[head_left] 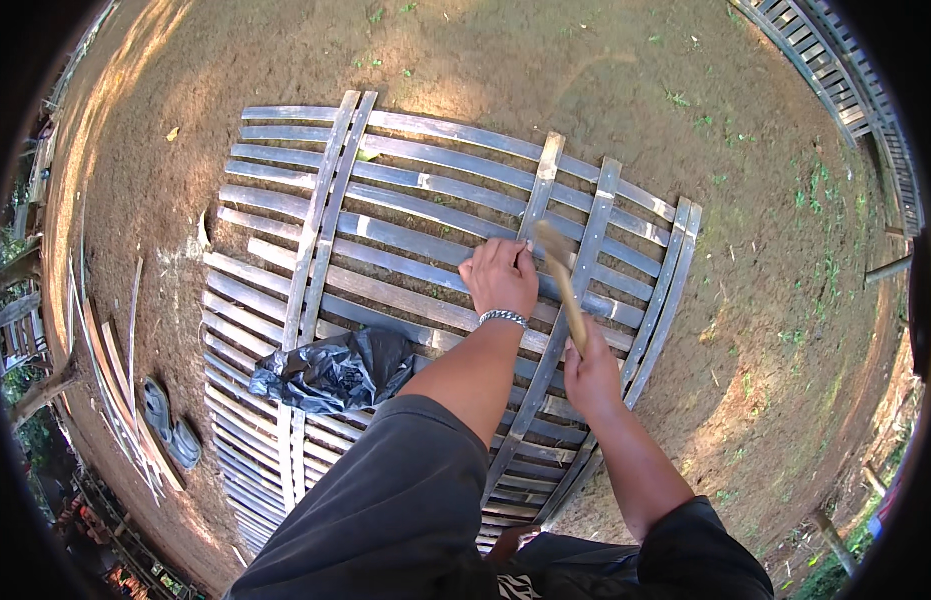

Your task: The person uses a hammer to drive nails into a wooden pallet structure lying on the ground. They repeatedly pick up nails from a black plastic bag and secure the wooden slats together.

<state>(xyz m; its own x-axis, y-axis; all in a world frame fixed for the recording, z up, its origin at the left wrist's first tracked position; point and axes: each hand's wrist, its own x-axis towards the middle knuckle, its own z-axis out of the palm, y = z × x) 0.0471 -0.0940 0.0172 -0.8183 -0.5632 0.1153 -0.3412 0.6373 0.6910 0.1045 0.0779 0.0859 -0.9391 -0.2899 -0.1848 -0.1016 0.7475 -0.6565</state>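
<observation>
A large slatted panel of split bamboo (416, 238) lies on the ground in front of me, its long slats crossed by several upright strips. My left hand (503, 280), with a chain bracelet on the wrist, rests on the slats. Its thumb and fingertips are pinched together at a cross strip (543, 185); what they hold is too small to make out. In my right hand (593, 372) is a hammer (569, 295), gripped low on its wooden handle. The hammer's head is smeared by motion and hangs just right of my left fingertips.
A crumpled black plastic bag (336, 370) lies on the panel, left of my left forearm. Dark sandals (173, 424) and loose bamboo strips (136, 400) are on the bare soil at left. Slatted fencing (826, 70) stands at the far right.
</observation>
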